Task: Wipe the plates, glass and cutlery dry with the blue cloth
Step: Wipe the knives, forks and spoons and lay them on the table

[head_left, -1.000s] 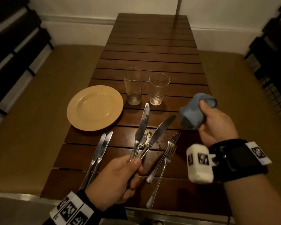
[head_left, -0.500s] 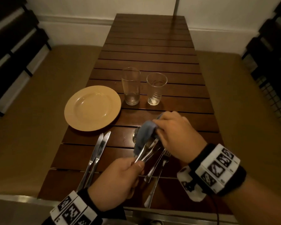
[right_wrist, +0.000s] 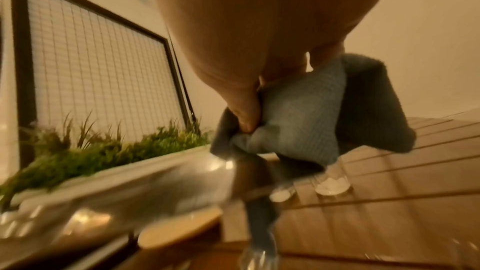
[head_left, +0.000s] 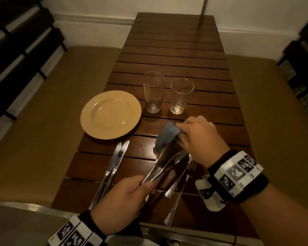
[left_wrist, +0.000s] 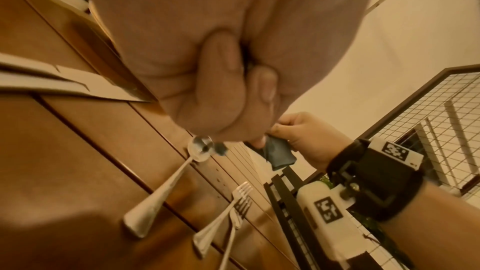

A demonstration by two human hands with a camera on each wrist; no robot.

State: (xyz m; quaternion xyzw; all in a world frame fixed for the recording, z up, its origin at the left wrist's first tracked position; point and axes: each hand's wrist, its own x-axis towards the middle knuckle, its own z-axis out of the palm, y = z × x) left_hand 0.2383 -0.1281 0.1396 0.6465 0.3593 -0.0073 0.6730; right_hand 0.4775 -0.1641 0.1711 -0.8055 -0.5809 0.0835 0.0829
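My left hand (head_left: 144, 187) grips two table knives (head_left: 164, 167) by their handles, blades pointing away over the wooden table (head_left: 176, 50). My right hand (head_left: 181, 134) pinches the blue cloth (head_left: 167, 137) around the upper ends of the blades; the tips are hidden in it. The right wrist view shows the cloth (right_wrist: 298, 120) bunched under my fingers over a blurred blade (right_wrist: 155, 188). A yellow plate (head_left: 110, 114) lies to the left. Two clear glasses (head_left: 153, 95) (head_left: 180, 95) stand behind my hands.
Two more knives (head_left: 114, 166) lie side by side left of my left hand. A spoon (left_wrist: 166, 188) and two forks (left_wrist: 228, 208) lie on the table under the held knives. Black racks and a wire screen flank the table.
My right hand swung the cloth in from the right and closed it on the knife blades, then slid it a little toward their tips. The left hand stayed put.
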